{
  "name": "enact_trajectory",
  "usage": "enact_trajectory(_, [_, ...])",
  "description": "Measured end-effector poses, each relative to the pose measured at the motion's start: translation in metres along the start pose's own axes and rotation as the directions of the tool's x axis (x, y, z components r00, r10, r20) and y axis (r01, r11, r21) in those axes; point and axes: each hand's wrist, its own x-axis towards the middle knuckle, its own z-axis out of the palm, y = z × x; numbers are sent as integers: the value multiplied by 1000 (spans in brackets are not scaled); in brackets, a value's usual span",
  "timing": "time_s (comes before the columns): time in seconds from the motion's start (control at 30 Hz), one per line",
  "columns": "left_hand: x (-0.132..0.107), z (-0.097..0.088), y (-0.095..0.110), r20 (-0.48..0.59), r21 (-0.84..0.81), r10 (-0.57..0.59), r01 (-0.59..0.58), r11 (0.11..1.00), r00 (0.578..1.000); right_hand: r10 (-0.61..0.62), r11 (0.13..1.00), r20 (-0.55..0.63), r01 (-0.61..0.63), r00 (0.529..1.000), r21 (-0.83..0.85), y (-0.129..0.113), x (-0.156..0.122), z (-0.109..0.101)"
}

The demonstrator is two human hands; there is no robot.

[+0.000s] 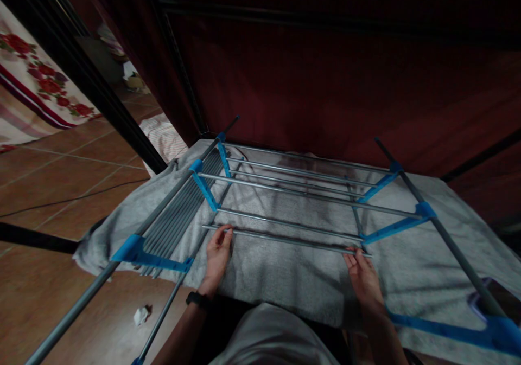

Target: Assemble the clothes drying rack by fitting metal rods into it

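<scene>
A loose grey metal rod (285,239) lies level across the front of a partly built rack of grey tubes with blue plastic brackets. My left hand (218,250) pinches it near its left end, and my right hand (361,270) grips it near its right end. Just beyond it, a fixed crossbar (288,224) joins a left blue bracket (205,189) to a right blue bracket (393,228). Nearer to me, another blue bracket (154,259) is on the left tube, and one more blue bracket (448,330) is on the right tube.
Several spare rods (179,218) lie side by side at the left on a grey blanket (277,278). A dark red curtain (325,94) hangs behind. Black frame poles (109,110) stand at the left. Crumpled white paper (141,315) lies on the tiled floor (93,164), with a dark cable (81,196).
</scene>
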Motion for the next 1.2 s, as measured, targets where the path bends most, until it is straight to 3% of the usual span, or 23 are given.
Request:
enact_trajectory(0.33, [-1,-3,-4,-8,31,34,-33,999,999,6,999,-2,-6,1000,-51,3,4,-2])
enact_trajectory(0.57, [0,0,-15,-19,27,52,-52,998,998,32,999,17,-32,999,7,-1,3,-1])
enact_trajectory(0.83, [2,0,-17,-65,148,101,-91,985,993,28,1000,70,-29,997,9,-5,2,-2])
enact_trajectory(1.2, [1,-4,-13,-56,424,237,-192,885,970,7,1000,13,-7,1000,21,0,2,-1])
